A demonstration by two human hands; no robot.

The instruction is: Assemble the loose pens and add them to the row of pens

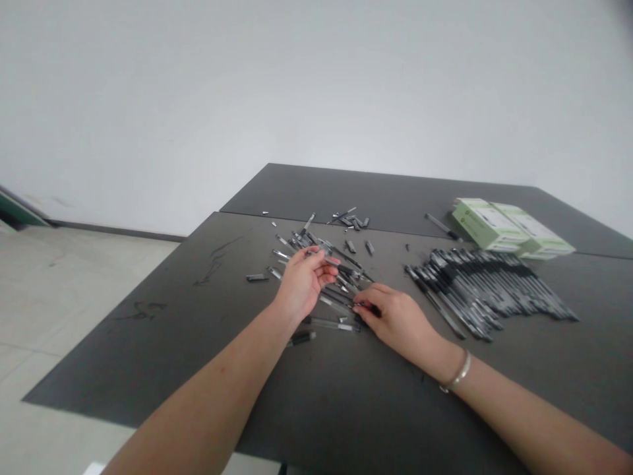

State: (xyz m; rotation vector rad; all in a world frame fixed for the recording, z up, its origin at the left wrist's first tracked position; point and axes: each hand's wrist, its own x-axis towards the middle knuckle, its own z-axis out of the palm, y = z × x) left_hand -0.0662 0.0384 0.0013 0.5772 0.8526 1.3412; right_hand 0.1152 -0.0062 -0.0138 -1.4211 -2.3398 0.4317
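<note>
My left hand (305,276) is closed around a clear-barrelled pen with a black grip (339,266), held above a loose heap of pens and pen parts. To its right, my right hand (390,313) reaches down to the heap's near right edge, its thumb and fingers pinched together on something small and dark that the fingers mostly hide. Under and between the hands lie several scattered clear pen barrels (332,323). A black pen cap (256,278) lies left of the heap, and another dark cap (301,338) sits just in front of it.
Right of my hands, many pens (459,284) lie side by side in a row. Green and white boxes (494,227) stand behind them, with a single pen (444,226) alongside. Loose caps (370,247) are strewn behind the heap on the dark table (198,343). A pale wall rises behind.
</note>
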